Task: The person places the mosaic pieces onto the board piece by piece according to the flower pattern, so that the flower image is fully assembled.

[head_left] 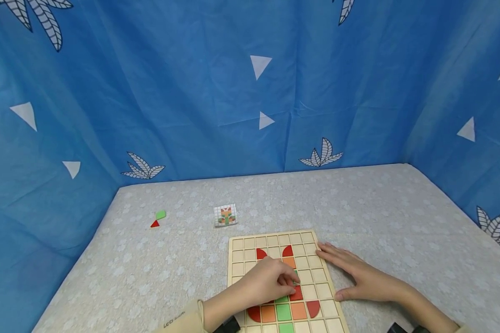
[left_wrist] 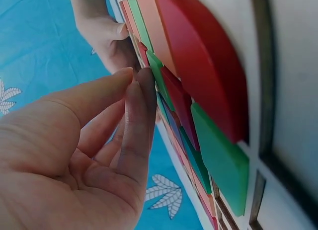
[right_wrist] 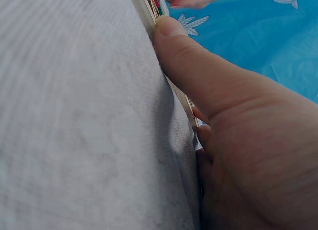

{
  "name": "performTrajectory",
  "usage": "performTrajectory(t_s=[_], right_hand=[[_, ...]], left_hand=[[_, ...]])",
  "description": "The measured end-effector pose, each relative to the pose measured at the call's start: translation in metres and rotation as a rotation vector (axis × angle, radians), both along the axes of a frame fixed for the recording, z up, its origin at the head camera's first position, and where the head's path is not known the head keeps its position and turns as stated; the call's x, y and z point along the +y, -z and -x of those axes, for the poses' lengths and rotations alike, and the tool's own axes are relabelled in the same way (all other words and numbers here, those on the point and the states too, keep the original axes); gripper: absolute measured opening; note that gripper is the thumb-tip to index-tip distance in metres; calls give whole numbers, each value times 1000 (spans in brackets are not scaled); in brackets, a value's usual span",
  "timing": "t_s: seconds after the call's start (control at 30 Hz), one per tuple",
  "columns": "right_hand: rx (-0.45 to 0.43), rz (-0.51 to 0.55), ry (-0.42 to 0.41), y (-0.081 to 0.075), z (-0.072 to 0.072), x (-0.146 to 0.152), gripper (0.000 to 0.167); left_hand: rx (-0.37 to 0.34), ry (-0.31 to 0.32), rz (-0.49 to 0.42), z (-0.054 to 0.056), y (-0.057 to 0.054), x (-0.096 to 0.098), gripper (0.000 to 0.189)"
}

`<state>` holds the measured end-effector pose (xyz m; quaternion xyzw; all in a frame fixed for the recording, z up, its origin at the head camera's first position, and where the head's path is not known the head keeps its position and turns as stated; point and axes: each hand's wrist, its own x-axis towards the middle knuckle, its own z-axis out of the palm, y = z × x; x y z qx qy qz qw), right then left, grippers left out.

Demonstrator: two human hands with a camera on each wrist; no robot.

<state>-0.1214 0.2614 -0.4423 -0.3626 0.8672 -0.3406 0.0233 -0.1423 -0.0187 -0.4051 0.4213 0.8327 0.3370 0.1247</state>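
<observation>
My left hand [head_left: 266, 280] is over a wooden grid board [head_left: 238, 255], its bent fingertips by a red square piece [head_left: 296, 293]. In the left wrist view, thumb and index tips come together near the pieces, and no piece shows between them. Around it lie red quarter-round pieces [head_left: 313, 308], orange squares [head_left: 268, 313] and green squares [head_left: 283, 312], set in the grid; the hand hides some of the pattern. Along the board's right edge rests my right hand [head_left: 358, 280], fingers extended and thumb against the rim, as the right wrist view also shows.
Beyond the board lies a small pattern card [head_left: 225, 215] with a coloured design on a grid. A loose green piece [head_left: 160, 214] and a red triangle [head_left: 155, 224] are at the left on the pale patterned tablecloth [head_left: 183, 259]. Blue curtains [head_left: 216, 92] surround the table's back and sides.
</observation>
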Motion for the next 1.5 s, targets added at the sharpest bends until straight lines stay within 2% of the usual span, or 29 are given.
performTrajectory(t_s=[0.33,0.7,0.83,0.97,1.1,1.27,1.37,1.5], right_hand=[[22,32,-29,2,5,1,87],[13,-3,4,1,4,-3,85],[23,-22,16,1,2,-3,84],[39,-17,13,2,0,-3,85],[37,-17,21,3,-2,-2,85],[40,-10,17,5,-4,1,86],[46,-11,14,4,-3,2,85],[35,-21,9,3,0,1,85]], left_hand=[[-11,4,-14,3,-2,-1,12],[-62,-9,-80,3,-7,-6,9],[-86,-24,-125,1,-13,-9,9],[-151,-65,-195,0,-23,-17,9],[-211,-130,-267,7,-34,-32,11],[-235,-256,-341,26,-42,-66,13],[-196,-376,-362,41,-44,-93,15],[-76,-570,-348,63,-39,-136,17]])
